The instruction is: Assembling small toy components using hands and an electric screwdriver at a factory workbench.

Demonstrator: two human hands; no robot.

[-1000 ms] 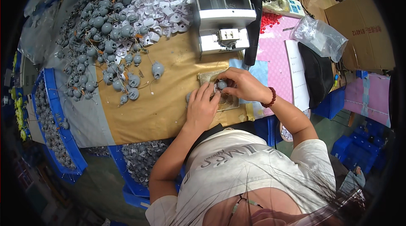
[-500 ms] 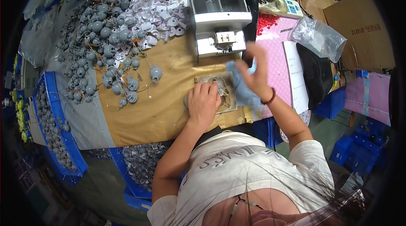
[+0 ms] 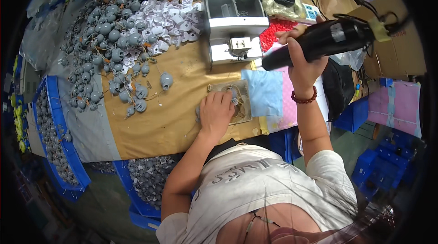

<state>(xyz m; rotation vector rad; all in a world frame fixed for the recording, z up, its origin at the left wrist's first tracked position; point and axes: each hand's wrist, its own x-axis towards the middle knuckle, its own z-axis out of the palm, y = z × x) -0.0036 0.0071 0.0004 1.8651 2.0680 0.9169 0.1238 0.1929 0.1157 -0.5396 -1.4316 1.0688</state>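
Observation:
My right hand (image 3: 305, 73) is wrapped round a thick black corded electric screwdriver (image 3: 328, 41). Raised over the right side of the table, the tool points its narrower end left, toward the silver-white machine (image 3: 235, 22). My left hand (image 3: 216, 112) lies over a square fixture plate (image 3: 245, 115) near the front edge, fingers together. It presses on a small grey round part (image 3: 235, 97), mostly covered by the fingers. Another grey piece (image 3: 198, 113) shows beside that hand. A blue cloth (image 3: 263, 93) lies just right of the plate.
Grey ball-shaped parts with wires (image 3: 105, 29) and white plastic pieces (image 3: 173, 20) heap at the back left. Red bits (image 3: 273, 31) lie behind the tool. A black pouch (image 3: 337, 89) and cardboard box (image 3: 397, 54) stand right; blue bins (image 3: 57, 120) flank the table.
My right hand, empty and blurred before, has moved up and right and taken hold of the black screwdriver, which has swung right from beside the machine. My left hand stays on the plate.

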